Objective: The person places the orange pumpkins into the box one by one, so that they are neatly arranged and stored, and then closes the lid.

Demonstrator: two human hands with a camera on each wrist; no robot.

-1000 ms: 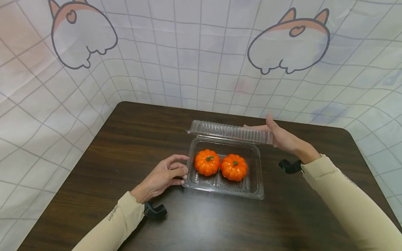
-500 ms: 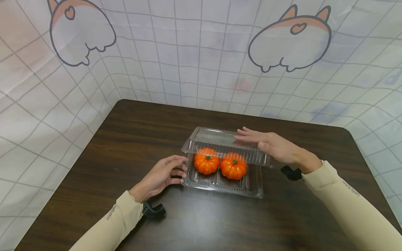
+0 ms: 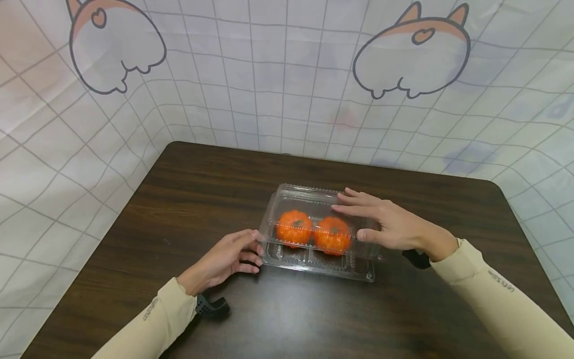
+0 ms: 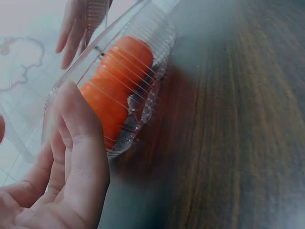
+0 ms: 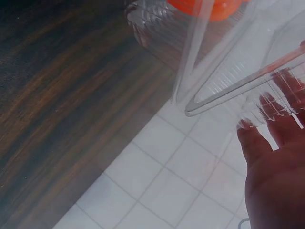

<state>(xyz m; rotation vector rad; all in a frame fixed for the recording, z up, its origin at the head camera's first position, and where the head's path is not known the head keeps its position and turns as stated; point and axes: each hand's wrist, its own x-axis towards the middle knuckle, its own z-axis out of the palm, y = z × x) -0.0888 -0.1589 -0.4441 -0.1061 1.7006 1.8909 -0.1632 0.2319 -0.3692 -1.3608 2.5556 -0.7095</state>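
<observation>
A clear plastic clamshell container [image 3: 316, 271] lies on the table with two small orange pumpkins inside. The left pumpkin [image 3: 293, 228] and the right pumpkin [image 3: 333, 235] sit side by side, seen through the lid. Its hinged lid [image 3: 309, 196] tilts down over them, its front edge above the base and apart from it. My right hand [image 3: 396, 225] has its fingers extended against the top and right side of the lid; the right wrist view shows fingertips behind the ribbed lid wall [image 5: 271, 107]. My left hand [image 3: 226, 262], fingers loosely bent, touches the container's left edge.
The dark wood-grain table [image 3: 287, 324] extends around the container. A white grid-patterned cloth [image 3: 269, 89] with cartoon animal drawings hangs behind the table and along its sides. Each wrist wears a black strap-mounted device [image 3: 213, 306].
The lid has swung from near upright at the back down and forward over the pumpkins. My right hand went from behind the lid to its top. The left hand stays at the left edge.
</observation>
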